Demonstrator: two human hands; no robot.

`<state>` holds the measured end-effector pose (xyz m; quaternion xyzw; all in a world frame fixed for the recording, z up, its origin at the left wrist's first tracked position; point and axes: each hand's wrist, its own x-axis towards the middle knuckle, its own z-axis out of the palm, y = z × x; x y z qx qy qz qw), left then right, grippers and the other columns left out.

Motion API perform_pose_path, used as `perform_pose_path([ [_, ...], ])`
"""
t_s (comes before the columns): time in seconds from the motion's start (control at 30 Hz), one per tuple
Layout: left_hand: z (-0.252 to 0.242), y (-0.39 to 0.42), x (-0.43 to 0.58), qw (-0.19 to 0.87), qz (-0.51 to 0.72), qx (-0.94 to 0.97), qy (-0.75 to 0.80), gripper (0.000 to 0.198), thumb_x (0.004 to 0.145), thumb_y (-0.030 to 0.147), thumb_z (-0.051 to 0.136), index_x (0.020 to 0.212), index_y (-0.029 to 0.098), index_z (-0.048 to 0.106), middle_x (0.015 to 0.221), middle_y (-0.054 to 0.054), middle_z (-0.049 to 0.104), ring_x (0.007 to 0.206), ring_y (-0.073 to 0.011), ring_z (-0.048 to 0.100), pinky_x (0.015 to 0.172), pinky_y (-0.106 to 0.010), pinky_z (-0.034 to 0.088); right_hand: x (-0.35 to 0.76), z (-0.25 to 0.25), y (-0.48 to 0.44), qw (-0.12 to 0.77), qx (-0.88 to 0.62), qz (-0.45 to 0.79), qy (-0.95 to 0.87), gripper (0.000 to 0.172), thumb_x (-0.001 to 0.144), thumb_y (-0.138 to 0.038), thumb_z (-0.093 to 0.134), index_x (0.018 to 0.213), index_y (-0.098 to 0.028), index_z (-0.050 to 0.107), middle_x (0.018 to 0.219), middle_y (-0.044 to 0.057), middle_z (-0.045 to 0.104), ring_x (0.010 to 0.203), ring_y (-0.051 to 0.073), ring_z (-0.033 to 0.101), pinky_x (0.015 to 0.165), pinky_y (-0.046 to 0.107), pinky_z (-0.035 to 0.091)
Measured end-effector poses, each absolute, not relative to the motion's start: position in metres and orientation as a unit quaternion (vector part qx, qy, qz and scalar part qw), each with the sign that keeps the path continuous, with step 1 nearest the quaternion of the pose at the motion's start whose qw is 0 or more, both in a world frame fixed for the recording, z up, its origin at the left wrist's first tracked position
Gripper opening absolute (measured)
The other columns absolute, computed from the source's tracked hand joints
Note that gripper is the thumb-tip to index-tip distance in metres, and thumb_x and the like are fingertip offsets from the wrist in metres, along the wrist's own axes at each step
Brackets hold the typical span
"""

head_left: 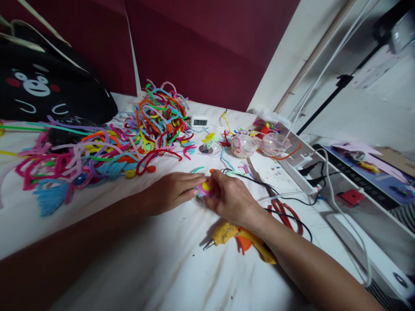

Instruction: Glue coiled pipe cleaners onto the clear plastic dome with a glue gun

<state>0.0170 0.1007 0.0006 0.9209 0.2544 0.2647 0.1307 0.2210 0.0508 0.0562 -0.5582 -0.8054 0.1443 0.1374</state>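
Between my two hands sits a small pipe-cleaner piece (205, 186) with a yellow middle and pink-purple edges, partly covered by fingers. My left hand (175, 190) steadies its left side, fingers together and fairly straight. On the other side, my right hand (231, 196) pinches it with thumb and curled fingers. A clear disc (196, 201) shows partly beneath the piece. Just below my right hand lies a yellow glue gun (227, 232) with an orange trigger, its metal tip pointing left. Another clear round base (210, 149) with yellow and green bits stands behind the hands.
Pipe cleaners (162, 114) are heaped at the left and back, near a black bag (48, 82). A small digital clock (199, 122) stands behind. Clear plastic balls (244, 146) sit right of centre. Cables (292, 199), scissors with red handles (287, 216) and a white shelf edge (303, 172) lie at right.
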Motion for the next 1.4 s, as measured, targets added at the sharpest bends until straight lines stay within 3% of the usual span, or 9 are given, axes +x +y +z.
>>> perform_pose_path([
  [0.3,0.001,0.095,0.016,0.131,0.256,0.914,0.287,0.040,0.096,0.027,0.047,0.133,0.019,0.056,0.145,-0.012,0.052,0.133,-0.0235,0.050,0.111,-0.038,0.042,0.232,0.061,0.057,0.156,-0.544,0.144,-0.812,0.020,0.075,-0.025,0.066,0.092,-0.020,0.056,0.076,0.000,0.064,0.065,0.015,0.056,0.059,0.025,0.037],
  [0.53,0.000,0.094,0.017,0.123,0.299,0.886,0.334,0.046,0.090,0.030,0.056,0.134,0.020,0.047,0.137,-0.013,0.050,0.129,-0.0266,0.050,0.108,-0.040,0.043,0.245,0.057,0.066,0.170,-0.531,0.163,-0.814,0.051,0.076,-0.025,0.071,0.124,-0.015,0.059,0.119,0.012,0.064,0.101,0.022,0.061,0.084,0.032,0.046],
  [0.73,-0.001,0.100,0.016,0.176,0.349,0.840,0.377,0.053,0.076,0.036,0.072,0.121,0.022,0.047,0.112,-0.007,0.057,0.103,-0.0238,0.062,0.089,-0.037,0.053,0.240,0.058,0.060,0.149,-0.524,0.201,-0.814,0.043,0.076,-0.025,0.068,0.118,-0.015,0.065,0.107,0.010,0.072,0.081,0.019,0.065,0.072,0.028,0.047],
  [0.9,0.005,0.105,0.012,0.260,0.336,0.808,0.409,0.054,0.068,0.039,0.077,0.111,0.023,0.049,0.086,0.001,0.064,0.086,-0.0205,0.066,0.079,-0.033,0.052,0.235,0.064,0.054,0.143,-0.520,0.192,-0.820,0.036,0.077,-0.024,0.066,0.111,-0.014,0.069,0.099,0.010,0.073,0.080,0.019,0.065,0.071,0.028,0.046],
  [1.03,0.006,0.110,0.008,0.307,0.323,0.797,0.409,0.055,0.065,0.043,0.079,0.108,0.024,0.051,0.087,0.001,0.069,0.087,-0.0212,0.068,0.080,-0.033,0.052,0.235,0.064,0.052,0.130,-0.522,0.223,-0.813,0.036,0.077,-0.024,0.066,0.112,-0.016,0.066,0.089,0.005,0.071,0.072,0.016,0.063,0.064,0.026,0.044],
  [1.27,-0.005,0.116,0.003,0.307,0.311,0.800,0.412,0.059,0.066,0.048,0.078,0.113,0.023,0.052,0.096,-0.004,0.072,0.097,-0.0251,0.068,0.083,-0.035,0.053,0.259,0.076,0.066,0.118,-0.554,0.167,-0.807,0.047,0.076,-0.021,0.073,0.121,-0.015,0.062,0.106,0.009,0.070,0.099,0.023,0.062,0.085,0.034,0.046],
  [1.4,-0.009,0.118,0.003,0.306,0.311,0.805,0.402,0.061,0.067,0.050,0.078,0.115,0.023,0.051,0.097,-0.005,0.072,0.096,-0.0253,0.069,0.083,-0.035,0.054,0.258,0.070,0.074,0.096,-0.485,0.181,-0.850,0.057,0.074,-0.024,0.075,0.127,-0.013,0.058,0.123,0.014,0.065,0.116,0.027,0.058,0.096,0.036,0.044],
])
